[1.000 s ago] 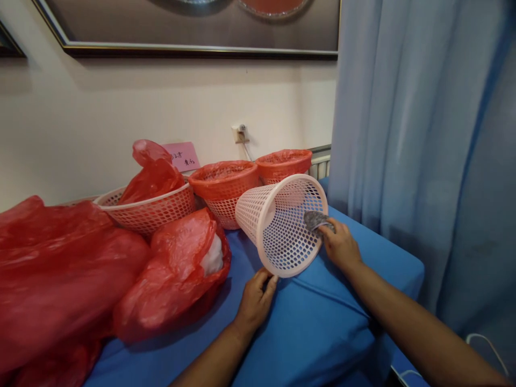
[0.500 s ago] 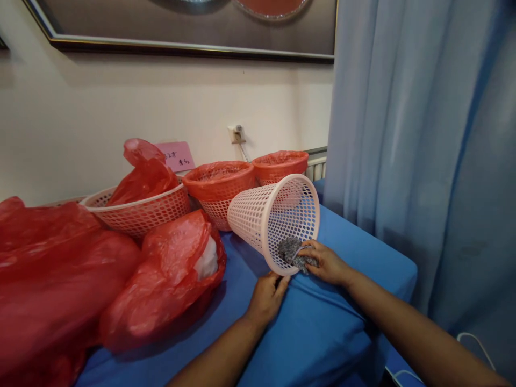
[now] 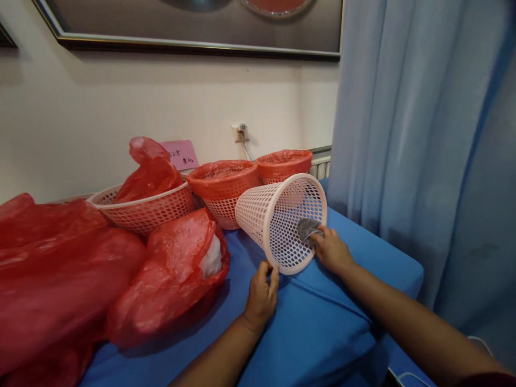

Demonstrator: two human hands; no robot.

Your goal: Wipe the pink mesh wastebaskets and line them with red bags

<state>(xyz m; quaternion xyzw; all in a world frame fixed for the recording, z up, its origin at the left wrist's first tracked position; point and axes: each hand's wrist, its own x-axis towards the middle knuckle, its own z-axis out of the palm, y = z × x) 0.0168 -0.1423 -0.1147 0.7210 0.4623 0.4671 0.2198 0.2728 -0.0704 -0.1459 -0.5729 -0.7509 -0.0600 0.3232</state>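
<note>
A pale pink perforated plastic wastebasket (image 3: 258, 210) lies on its side on the blue-covered bed (image 3: 318, 317), its round mouth facing me. My left hand (image 3: 262, 290) pinches the lower left of its rim between thumb and fingers. At the right side of the mouth, my right hand (image 3: 332, 250) grips a grey cloth (image 3: 308, 229) and presses it against the inner wall. Part of the cloth is hidden by my fingers.
Behind stand two baskets lined with red bags, a nearer one (image 3: 223, 180) and a farther one (image 3: 284, 164). An oval pink basket (image 3: 149, 209) and stuffed red plastic bags (image 3: 169, 279) crowd the left. A blue curtain (image 3: 387, 118) hangs at right.
My right hand and the cloth have moved up along the inside right of the basket's mouth. My left hand has shifted up and left along the rim.
</note>
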